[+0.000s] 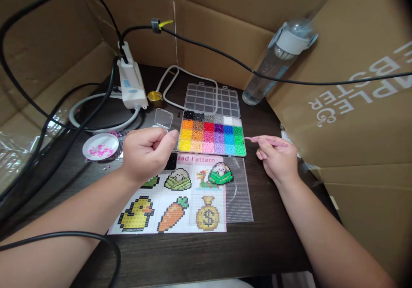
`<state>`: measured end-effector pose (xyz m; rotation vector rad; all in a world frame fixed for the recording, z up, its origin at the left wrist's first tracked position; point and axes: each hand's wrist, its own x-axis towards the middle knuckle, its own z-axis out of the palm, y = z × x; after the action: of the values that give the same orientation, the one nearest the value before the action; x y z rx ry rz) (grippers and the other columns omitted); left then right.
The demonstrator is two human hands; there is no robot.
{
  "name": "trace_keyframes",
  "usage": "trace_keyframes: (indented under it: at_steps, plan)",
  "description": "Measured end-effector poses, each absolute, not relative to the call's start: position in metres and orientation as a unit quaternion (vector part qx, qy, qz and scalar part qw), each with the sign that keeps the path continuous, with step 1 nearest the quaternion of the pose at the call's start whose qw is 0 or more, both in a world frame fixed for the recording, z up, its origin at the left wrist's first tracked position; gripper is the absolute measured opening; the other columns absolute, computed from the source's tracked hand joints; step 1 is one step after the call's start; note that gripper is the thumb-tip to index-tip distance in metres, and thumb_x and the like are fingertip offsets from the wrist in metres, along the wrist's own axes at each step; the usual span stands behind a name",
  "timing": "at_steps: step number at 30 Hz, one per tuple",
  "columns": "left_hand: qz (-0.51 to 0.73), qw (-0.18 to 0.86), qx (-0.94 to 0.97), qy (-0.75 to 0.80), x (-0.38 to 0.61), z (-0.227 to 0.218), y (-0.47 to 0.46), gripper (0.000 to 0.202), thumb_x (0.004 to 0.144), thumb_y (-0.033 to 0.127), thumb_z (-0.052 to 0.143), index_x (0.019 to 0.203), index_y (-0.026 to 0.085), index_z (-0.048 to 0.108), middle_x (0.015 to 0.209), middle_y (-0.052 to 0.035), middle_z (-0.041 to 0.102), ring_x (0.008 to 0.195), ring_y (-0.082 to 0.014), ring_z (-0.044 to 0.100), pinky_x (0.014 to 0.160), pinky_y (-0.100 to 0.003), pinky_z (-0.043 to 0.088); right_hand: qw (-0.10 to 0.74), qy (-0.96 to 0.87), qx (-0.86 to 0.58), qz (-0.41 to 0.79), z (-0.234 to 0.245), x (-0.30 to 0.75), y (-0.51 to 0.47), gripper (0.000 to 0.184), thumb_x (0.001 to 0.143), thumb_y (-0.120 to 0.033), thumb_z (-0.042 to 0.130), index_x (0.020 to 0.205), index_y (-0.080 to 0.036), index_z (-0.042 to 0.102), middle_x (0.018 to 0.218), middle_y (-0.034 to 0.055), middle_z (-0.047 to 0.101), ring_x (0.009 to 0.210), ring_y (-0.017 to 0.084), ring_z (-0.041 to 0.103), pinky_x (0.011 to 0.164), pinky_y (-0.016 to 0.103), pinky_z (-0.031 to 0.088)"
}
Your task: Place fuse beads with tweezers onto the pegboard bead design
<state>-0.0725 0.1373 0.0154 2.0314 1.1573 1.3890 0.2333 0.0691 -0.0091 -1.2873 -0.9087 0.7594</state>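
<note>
My right hand (277,157) grips pink tweezers (268,141) whose tip points left, at the right edge of the bead box (212,134), beside its green beads. That box lies open, its compartments filled with beads sorted by colour. My left hand (149,153) is closed in a fist left of the box; anything inside it is hidden. A bead pattern sheet (154,208) lies in front, showing a duck, a carrot and a money bag. On its right side rests a clear pegboard (240,193) carrying a bead piece (220,174) in green, white and black.
At left, a white dish (100,146) holds pink and white beads. Behind stand a power strip (131,82) with cables, a gold cup (155,99) and a water bottle (277,60). A small clear lid (163,118) stands behind my fist. Cardboard walls (219,26) enclose the dark table (161,258).
</note>
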Motion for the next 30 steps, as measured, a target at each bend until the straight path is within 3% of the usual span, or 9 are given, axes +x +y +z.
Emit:
trace_keyframes:
  at_steps: [6,13,30]
  plan:
    - [0.506,0.207,0.729,0.412,-0.072,0.015,0.137,0.052,0.085,0.022,0.063,0.047,0.017,0.028,0.046,0.0041,0.026,0.044,-0.0064,0.026,0.044,-0.030,0.021,0.583,-0.465,-0.500,0.440,0.001,0.237,0.050,0.011,0.079,-0.030,0.083,0.083,-0.020,0.082,0.087,0.0109,0.080,0.040,0.005,0.041,0.039,0.025,0.034]
    - [0.510,0.209,0.727,0.408,-0.071,0.016,0.135,0.051,0.086,0.019,0.063,0.047,0.016,0.030,0.046,0.0048,0.025,0.044,-0.0058,0.024,0.043,-0.030,0.019,0.449,-0.579,-0.467,0.496,0.007,0.235,0.044,0.008,0.082,-0.025,0.078,0.080,-0.018,0.082,0.082,0.0104,0.079,0.043,0.009,0.053,0.037,0.023,0.040]
    - [0.494,0.223,0.723,0.427,-0.070,0.015,0.134,0.052,0.090,0.021,0.060,0.047,0.018,0.031,0.046,0.0033,0.029,0.044,-0.0061,0.028,0.044,-0.032,0.021,0.411,-0.606,-0.491,0.472,0.006,0.238,0.047,0.011,0.081,-0.028,0.078,0.080,-0.018,0.082,0.085,0.0099,0.080,0.045,0.010,0.057,0.037,0.022,0.043]
